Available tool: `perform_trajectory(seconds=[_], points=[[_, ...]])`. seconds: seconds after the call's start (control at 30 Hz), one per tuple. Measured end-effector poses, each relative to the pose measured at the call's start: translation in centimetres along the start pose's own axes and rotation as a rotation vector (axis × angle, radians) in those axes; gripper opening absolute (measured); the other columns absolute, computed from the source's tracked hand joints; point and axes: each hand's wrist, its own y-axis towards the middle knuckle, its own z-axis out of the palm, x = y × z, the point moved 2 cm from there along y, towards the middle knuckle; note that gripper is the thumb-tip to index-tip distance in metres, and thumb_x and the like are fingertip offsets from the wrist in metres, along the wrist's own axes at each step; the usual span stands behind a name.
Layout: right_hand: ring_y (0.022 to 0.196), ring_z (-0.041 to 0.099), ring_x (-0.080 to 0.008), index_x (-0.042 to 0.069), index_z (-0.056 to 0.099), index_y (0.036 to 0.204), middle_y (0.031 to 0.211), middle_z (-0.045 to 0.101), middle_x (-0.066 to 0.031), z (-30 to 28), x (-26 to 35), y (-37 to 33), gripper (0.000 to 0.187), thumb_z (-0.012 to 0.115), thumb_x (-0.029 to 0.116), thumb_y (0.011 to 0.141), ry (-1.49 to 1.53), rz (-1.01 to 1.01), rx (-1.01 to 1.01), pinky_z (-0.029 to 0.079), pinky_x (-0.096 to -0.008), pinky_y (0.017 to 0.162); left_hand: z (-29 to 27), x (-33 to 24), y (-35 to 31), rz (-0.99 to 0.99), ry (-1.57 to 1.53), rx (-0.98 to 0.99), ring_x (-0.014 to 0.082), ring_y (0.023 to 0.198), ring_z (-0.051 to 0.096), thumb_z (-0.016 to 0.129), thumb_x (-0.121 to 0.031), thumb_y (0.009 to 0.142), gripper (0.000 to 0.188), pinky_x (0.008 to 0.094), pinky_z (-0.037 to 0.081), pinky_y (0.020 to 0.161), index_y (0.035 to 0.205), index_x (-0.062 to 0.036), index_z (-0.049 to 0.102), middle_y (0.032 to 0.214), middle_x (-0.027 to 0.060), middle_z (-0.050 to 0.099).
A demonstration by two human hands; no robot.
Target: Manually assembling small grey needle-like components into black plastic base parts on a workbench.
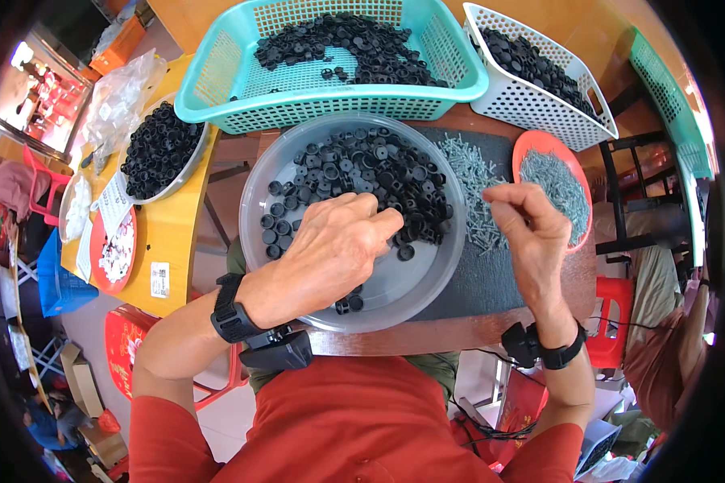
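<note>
My left hand [330,241] is over the clear round basin [395,302], its fingers curled down and closed. Whatever its fingertips hold is hidden behind the knuckles. Small round black plastic caps [338,165] are heaped in the basin's far half, and a few lie near its front wall. To the right, my right hand [534,237] is raised above the edge of a loose pile of small metal screws [467,181] on a dark mat [491,282]. Its thumb and forefinger are pinched together; anything between them is too small to make out.
More screws fill a red plate [526,143] beyond my right hand. At the back stand a turquoise basket [298,109] and a white basket [532,105], both holding black parts. On the yellow table [181,241] at left are a bowl of black caps [165,149] and a red plate [105,278] with white bits.
</note>
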Motion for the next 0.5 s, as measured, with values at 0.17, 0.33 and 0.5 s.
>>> perform_trajectory(seconds=[0.17, 0.33, 0.5], points=[[0.072, 0.052, -0.0099, 0.000, 0.064, 0.089, 0.082, 0.060, -0.0035, -0.2, 1.0, -1.9, 0.013, 0.060, -0.006, 0.078, 0.028, -0.057, 0.074, 0.041, -0.0223, 0.065, 0.9, -1.1, 0.3, 0.045, 0.023, 0.085, 0.0273, 0.068, 0.053, 0.067, -0.002, 0.068, 0.019, 0.0378, 0.042, 0.058, 0.085, -0.0037, 0.058, 0.070, 0.0088, 0.049], [0.072, 0.054, -0.0136, 0.001, 0.065, 0.087, 0.078, 0.060, -0.0056, -0.2, 1.5, -3.1, 0.014, 0.062, -0.007, 0.076, 0.102, 0.009, 0.056, 0.043, -0.0248, 0.064, 2.0, -0.8, 0.7, 0.093, 0.072, 0.127, 0.0279, 0.067, 0.053, 0.065, -0.001, 0.068, 0.015, 0.0386, 0.043, 0.057, 0.080, -0.0032, 0.056, 0.068, 0.0089, 0.048], [0.073, 0.055, -0.0186, 0.001, 0.064, 0.086, 0.079, 0.060, -0.0073, 0.1, 1.7, -4.0, 0.015, 0.062, -0.008, 0.074, 0.067, -0.117, 0.065, 0.044, -0.0276, 0.065, 2.0, -0.7, 0.3, 0.081, 0.057, 0.182, 0.0296, 0.068, 0.055, 0.064, 0.000, 0.067, 0.018, 0.0392, 0.044, 0.057, 0.082, -0.0028, 0.055, 0.069, 0.0107, 0.051]])
